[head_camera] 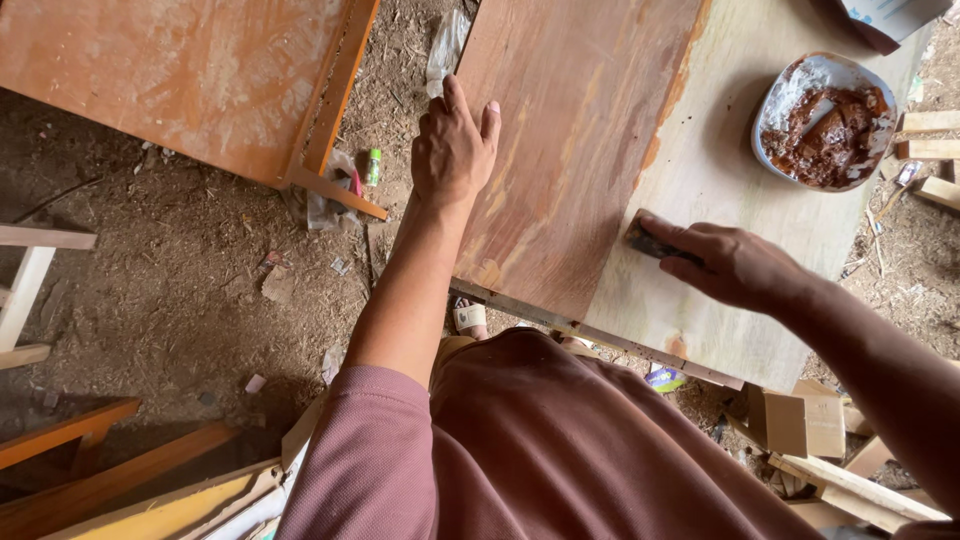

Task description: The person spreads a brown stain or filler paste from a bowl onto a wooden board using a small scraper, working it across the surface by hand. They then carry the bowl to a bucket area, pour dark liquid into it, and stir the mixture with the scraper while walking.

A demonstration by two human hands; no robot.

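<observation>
A large plywood panel lies flat in front of me; its left half is coated reddish-brown, its right half is bare pale wood. My left hand rests flat on the panel's left edge, fingers slightly apart, holding nothing. My right hand grips a small dark spreader and presses it on the panel at the border between coated and bare wood. A white bowl of thick reddish-brown paste sits on the bare wood at the upper right.
Another reddish-coated board with a wooden frame lies at the upper left over sawdust-covered ground. Wood offcuts lie at the right, cardboard boxes at the lower right, and orange timber rails at the lower left.
</observation>
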